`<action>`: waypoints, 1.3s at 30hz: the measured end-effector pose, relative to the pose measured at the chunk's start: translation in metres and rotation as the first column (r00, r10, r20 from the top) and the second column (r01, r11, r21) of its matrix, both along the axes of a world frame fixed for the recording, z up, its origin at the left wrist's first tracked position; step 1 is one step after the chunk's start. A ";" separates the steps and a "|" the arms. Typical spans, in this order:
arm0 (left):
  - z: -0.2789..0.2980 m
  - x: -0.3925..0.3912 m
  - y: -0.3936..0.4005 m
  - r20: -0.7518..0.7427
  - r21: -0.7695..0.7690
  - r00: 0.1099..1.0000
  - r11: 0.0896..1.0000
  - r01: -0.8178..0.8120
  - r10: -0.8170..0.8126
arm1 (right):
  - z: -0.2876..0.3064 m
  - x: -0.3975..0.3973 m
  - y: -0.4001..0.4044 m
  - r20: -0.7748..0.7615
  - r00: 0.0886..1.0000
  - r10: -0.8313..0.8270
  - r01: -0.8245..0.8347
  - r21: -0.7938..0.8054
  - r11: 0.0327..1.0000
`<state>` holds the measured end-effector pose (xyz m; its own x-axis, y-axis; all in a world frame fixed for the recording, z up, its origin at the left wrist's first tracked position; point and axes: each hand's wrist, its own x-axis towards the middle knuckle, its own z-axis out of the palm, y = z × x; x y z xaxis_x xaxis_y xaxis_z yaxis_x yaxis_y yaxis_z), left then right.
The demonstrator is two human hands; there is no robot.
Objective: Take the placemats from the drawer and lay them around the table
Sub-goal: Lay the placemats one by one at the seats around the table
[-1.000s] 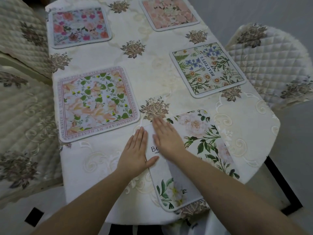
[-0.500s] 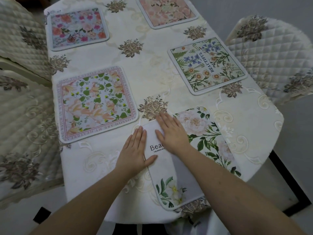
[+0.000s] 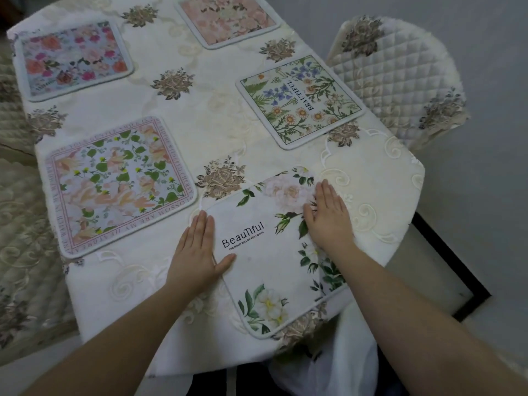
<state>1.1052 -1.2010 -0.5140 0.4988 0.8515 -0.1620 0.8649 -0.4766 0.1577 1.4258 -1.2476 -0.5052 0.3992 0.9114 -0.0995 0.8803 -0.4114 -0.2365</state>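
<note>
A white placemat printed "BeauTiful" point(image 3: 265, 261) with pale roses lies at the near end of the table point(image 3: 217, 115). My left hand point(image 3: 197, 250) presses flat on its left edge, fingers straight. On the mat's right edge my right hand point(image 3: 328, 218) lies flat as well. Several other floral placemats lie around the table: a peach and green one point(image 3: 117, 184) at the left, a blue and pink one point(image 3: 74, 58) far left, a pink one point(image 3: 228, 18) at the far end, and a daisy one point(image 3: 300, 98) at the right.
An embroidered cream tablecloth point(image 3: 371, 178) covers the table and hangs over its edges. A quilted chair point(image 3: 397, 75) stands at the right, and quilted seating point(image 3: 20, 224) runs along the left. Grey floor point(image 3: 485, 138) shows to the right.
My right hand slid from the mat's left part across to its right edge, uncovering the printed word. My left hand stayed on the left edge. The view shifted slightly.
</note>
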 end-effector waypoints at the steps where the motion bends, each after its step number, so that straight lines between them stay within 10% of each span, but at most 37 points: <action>1: 0.001 0.000 0.000 0.004 -0.004 1.000 1.000 -0.001 0.001 | -0.001 0.000 -0.008 0.005 1.000 -0.012 0.012 0.000 1.000; 23: 0.016 0.001 -0.002 -0.001 -0.078 0.999 0.996 0.044 -0.044 | 0.001 -0.068 -0.136 0.032 0.949 -0.313 0.314 -0.009 0.949; 39: 0.018 -0.048 -0.033 -0.026 -0.094 0.703 0.702 0.706 -0.710 | 0.017 -0.253 -0.130 0.018 0.979 -0.202 0.202 -0.166 0.965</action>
<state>1.0573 -1.2344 -0.4964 0.9379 0.2360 -0.2543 0.2855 -0.9414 0.1795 1.1724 -1.3780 -0.4885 0.5738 0.7823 -0.2425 0.7747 -0.6145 -0.1493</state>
